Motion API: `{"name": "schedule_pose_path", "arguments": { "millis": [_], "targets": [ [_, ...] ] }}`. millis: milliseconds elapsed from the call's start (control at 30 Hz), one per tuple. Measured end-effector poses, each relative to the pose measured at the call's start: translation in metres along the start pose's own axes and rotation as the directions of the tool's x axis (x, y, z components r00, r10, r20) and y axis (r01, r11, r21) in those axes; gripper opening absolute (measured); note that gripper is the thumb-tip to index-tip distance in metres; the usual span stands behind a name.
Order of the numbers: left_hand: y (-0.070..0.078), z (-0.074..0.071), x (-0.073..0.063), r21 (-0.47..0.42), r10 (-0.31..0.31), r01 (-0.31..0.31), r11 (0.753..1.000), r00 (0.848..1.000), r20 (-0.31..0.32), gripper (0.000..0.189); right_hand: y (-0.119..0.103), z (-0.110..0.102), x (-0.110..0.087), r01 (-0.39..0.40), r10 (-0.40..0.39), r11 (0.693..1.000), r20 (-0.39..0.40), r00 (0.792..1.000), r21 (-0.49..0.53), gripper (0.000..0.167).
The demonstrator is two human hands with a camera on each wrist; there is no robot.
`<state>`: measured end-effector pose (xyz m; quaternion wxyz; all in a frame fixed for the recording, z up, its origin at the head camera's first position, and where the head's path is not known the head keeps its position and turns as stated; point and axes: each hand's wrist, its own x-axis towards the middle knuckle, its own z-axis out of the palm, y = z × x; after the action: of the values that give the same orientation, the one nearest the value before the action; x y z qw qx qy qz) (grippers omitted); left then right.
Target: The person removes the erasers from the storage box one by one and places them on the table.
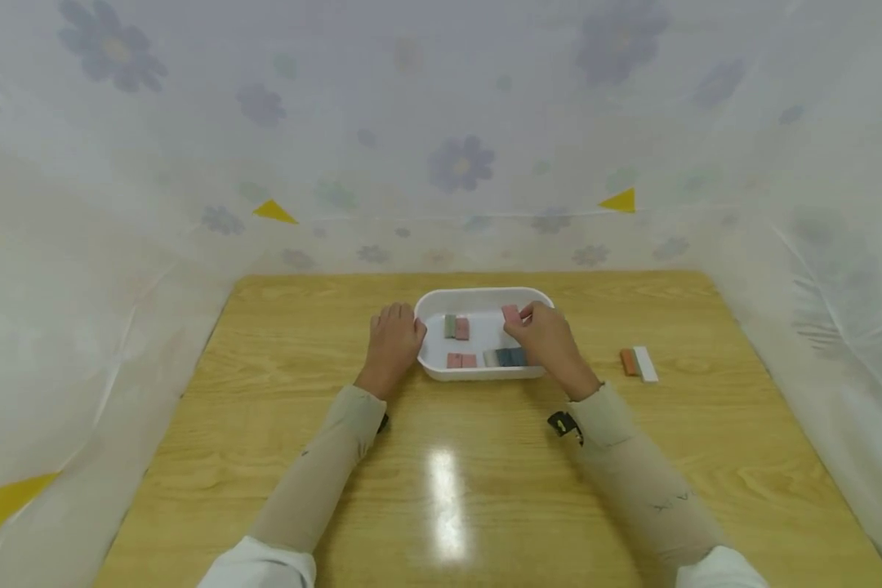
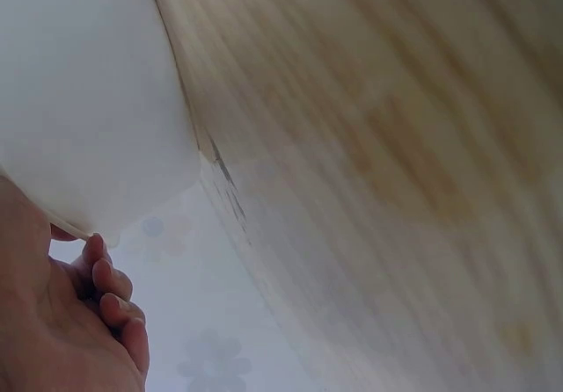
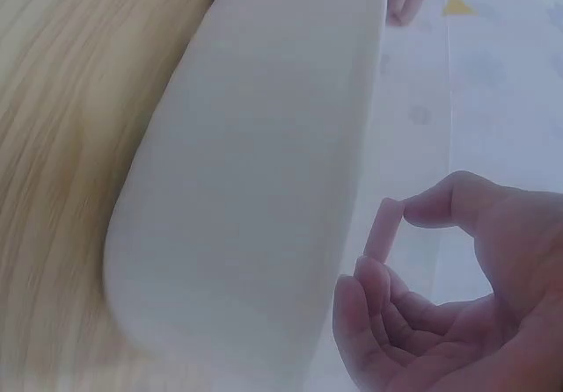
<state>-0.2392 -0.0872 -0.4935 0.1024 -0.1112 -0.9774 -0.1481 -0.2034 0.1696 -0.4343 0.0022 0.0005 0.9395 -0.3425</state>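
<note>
A white plastic tray (image 1: pixel 478 374) with rounded corners sits on the table. My left hand (image 1: pixel 395 339) grips its left rim, the thumb at the inner side; in the left wrist view the curled fingers (image 2: pixel 110 279) are at the edge. Over the tray's right part, my right hand (image 1: pixel 553 336) pinches a small pink block (image 1: pixel 511 314) between thumb and fingertips, its narrow side showing in the right wrist view (image 3: pixel 383 229). Inside the tray lie a green block (image 1: pixel 450 327) beside a pink one (image 1: pixel 462 329), two pink blocks (image 1: pixel 461 360) side by side, and a row of grey and dark blue blocks (image 1: pixel 507 357), partly hidden by the right hand.
To the right of the tray, an orange block (image 1: pixel 628 362) and a white block (image 1: pixel 645 364) lie together on the wooden table (image 1: pixel 382 506), a thin green strip between them. A pale flowered sheet (image 1: pixel 441 106) with yellow triangles surrounds the table's back and sides.
</note>
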Motion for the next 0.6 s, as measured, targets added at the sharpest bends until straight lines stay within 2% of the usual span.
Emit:
{"name": "schedule_pose_path", "arguments": {
  "millis": [333,600],
  "targets": [
    [-0.003,-0.005,-0.003,0.011,0.003,-0.003,1.0,1.0,-0.008,0.023,0.042,-0.044,-0.018,-0.052,0.052,0.998,-0.025,0.998,-0.025,0.04],
    [-0.003,-0.005,-0.003,0.005,-0.007,0.007,1.0,1.0,0.001,0.023,0.068,-0.068,-0.031,-0.073,0.072,0.997,-0.054,0.996,-0.019,0.067]
  ]
}}
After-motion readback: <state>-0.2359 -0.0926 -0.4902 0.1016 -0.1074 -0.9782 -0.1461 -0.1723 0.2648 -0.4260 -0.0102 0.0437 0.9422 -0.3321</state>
